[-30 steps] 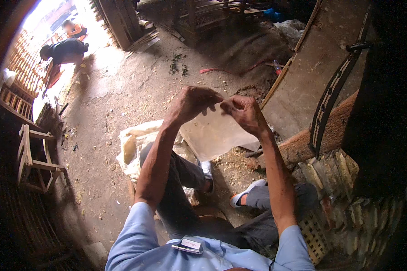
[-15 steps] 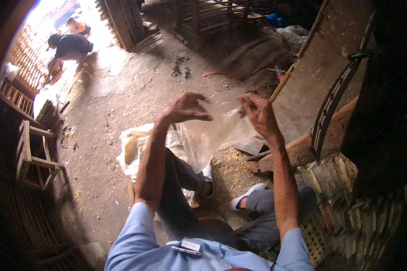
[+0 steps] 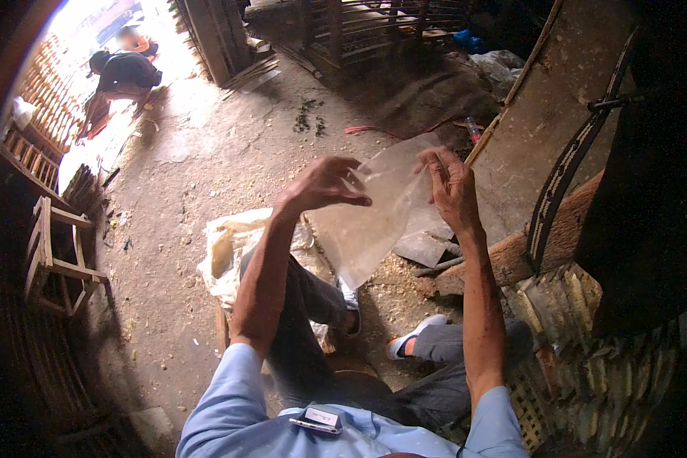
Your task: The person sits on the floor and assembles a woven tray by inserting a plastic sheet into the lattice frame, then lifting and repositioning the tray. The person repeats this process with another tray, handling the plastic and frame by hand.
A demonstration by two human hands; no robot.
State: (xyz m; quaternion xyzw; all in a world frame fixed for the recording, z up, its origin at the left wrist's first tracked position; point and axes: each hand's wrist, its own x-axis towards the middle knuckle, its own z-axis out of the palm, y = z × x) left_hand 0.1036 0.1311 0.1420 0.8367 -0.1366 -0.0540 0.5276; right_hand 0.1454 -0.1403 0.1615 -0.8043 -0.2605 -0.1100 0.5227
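Note:
A clear, slightly cloudy plastic bag is stretched out in front of me, one corner hanging down over my left leg. My right hand pinches its upper right edge between thumb and fingers. At the bag's upper left edge is my left hand, its fingers curled and its thumb in front of the plastic; the exact grip there is partly hidden. Below and left of the bag lies a pile of whitish plastic sheeting, beside my left knee.
A wooden stool stands at the left. Stacked pale slabs and a woven basket are at the lower right. A large board leans at the right. Two people crouch at the far left, the nearer in dark clothing.
The plastic bag is spread wider and flatter between my hands. My right hand has moved a little to the right, and both hands are slightly farther apart.

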